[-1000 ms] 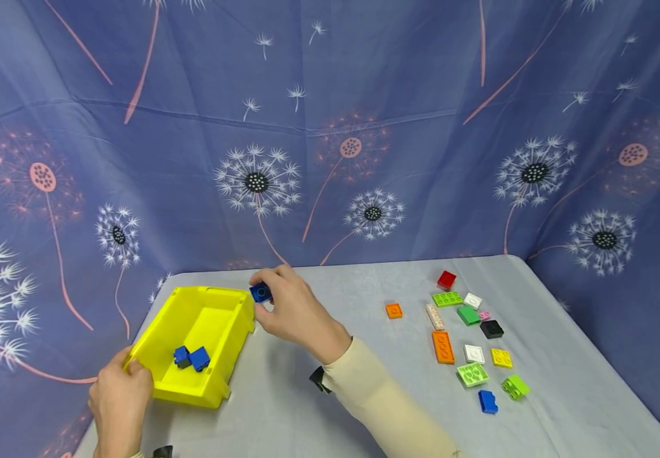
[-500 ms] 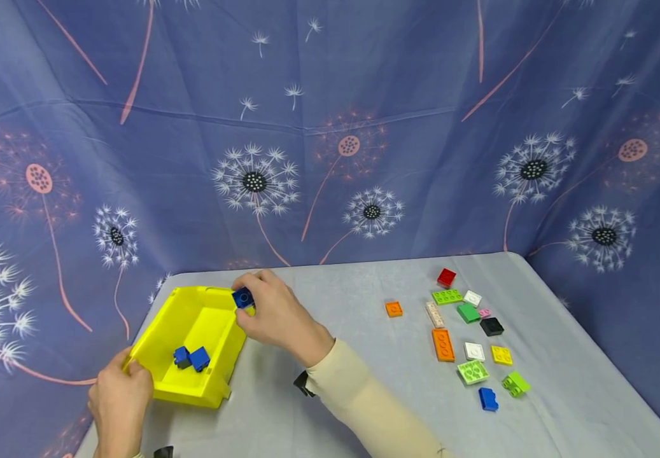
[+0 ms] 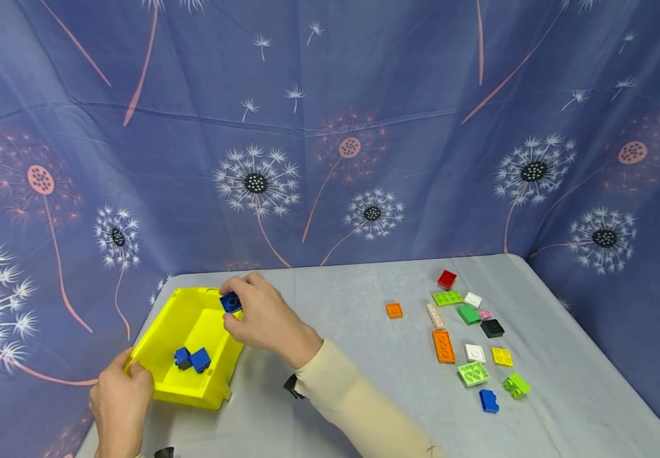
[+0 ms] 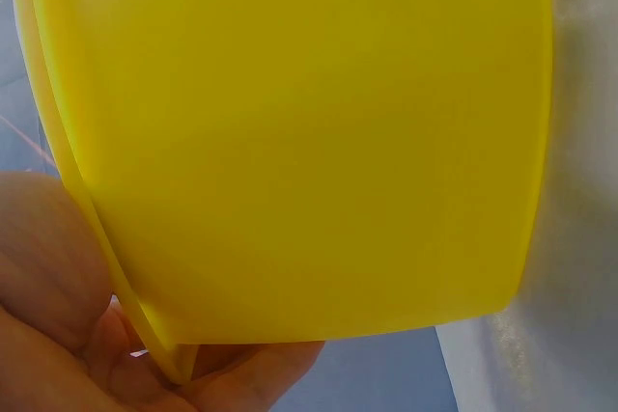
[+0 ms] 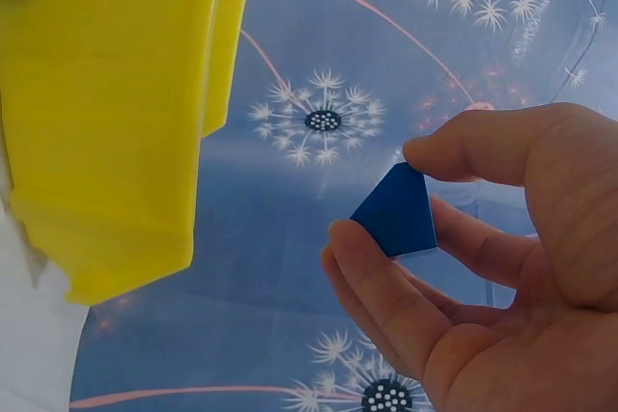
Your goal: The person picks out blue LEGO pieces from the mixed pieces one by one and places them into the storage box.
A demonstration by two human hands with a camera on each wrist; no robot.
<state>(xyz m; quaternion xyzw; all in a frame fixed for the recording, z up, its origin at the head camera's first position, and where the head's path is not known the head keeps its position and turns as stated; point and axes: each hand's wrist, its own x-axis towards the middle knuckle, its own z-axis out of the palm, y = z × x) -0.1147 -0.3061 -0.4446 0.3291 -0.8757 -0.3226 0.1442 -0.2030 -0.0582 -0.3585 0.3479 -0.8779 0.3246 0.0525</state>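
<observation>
A yellow bin (image 3: 223,375) stands at the left of the table, two blue toy bricks (image 3: 200,360) lying on its floor. My left hand (image 3: 120,397) grips the bin's near left corner, thumb over the rim; the left wrist view shows the bin's wall (image 4: 319,161) close up. Between thumb and fingertips my right hand (image 3: 266,318) pinches another blue brick (image 3: 230,302), held above the bin's right rim in the head view. In the right wrist view that blue brick (image 5: 398,214) shows a plain side, with the bin (image 5: 106,123) to its left.
Loose bricks lie scattered over the right half of the table, among them a blue one (image 3: 488,401), a black one (image 3: 492,328), a long orange one (image 3: 443,346) and a red one (image 3: 447,279). A patterned blue cloth (image 3: 450,159) hangs behind the table.
My right hand has moved left with the blue brick, from beside the bin's far right corner to over its right rim. The left hand and the bin have stayed put.
</observation>
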